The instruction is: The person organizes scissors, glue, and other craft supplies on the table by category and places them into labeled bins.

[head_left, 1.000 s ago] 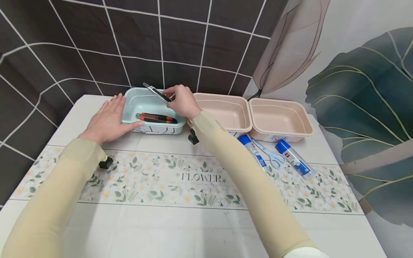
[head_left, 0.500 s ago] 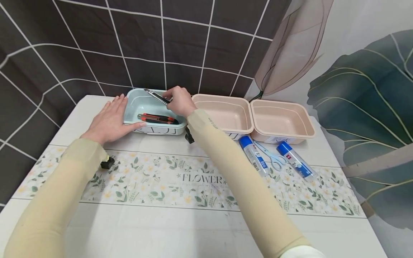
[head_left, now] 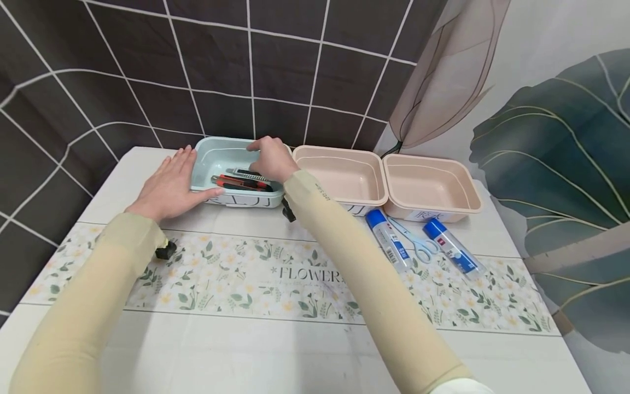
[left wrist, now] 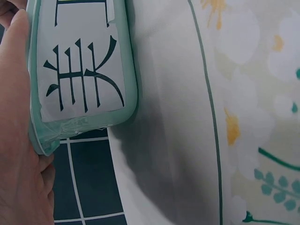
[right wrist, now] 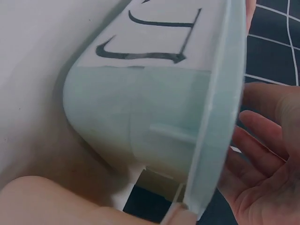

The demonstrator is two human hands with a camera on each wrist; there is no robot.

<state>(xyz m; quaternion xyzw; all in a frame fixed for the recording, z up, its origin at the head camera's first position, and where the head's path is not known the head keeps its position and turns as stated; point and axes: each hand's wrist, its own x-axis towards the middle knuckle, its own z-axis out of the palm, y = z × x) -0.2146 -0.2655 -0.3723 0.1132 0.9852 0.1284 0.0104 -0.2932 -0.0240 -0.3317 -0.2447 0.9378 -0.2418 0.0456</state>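
Observation:
A light blue plastic bin (head_left: 209, 158) stands at the back left of the table. Inside it lie a silver-and-black utility knife (head_left: 248, 174) and, nearer the front wall, red-and-black utility knives (head_left: 241, 184). My left hand (head_left: 164, 186) rests with straight fingers against the bin's left end, thumb along the front rim. Over the right end of the bin is my right hand (head_left: 272, 158), holding nothing. In the right wrist view its loosely bent fingers (right wrist: 262, 154) show beyond the rim. Black lettering on a white label (left wrist: 79, 70) marks the bin's front in the left wrist view.
Two pink bins (head_left: 339, 149) (head_left: 433, 160) stand in a row to the right. Before them lie two blue-capped glue bottles (head_left: 389, 239) (head_left: 454, 247) with light blue scissors (head_left: 424, 246) between. A dark tiled-pattern wall (head_left: 211, 60) rises right behind the bins.
My right hand has let go of the silver utility knife, which was held above the light blue bin and now lies inside beside the red-and-black ones. My left hand has stayed in place.

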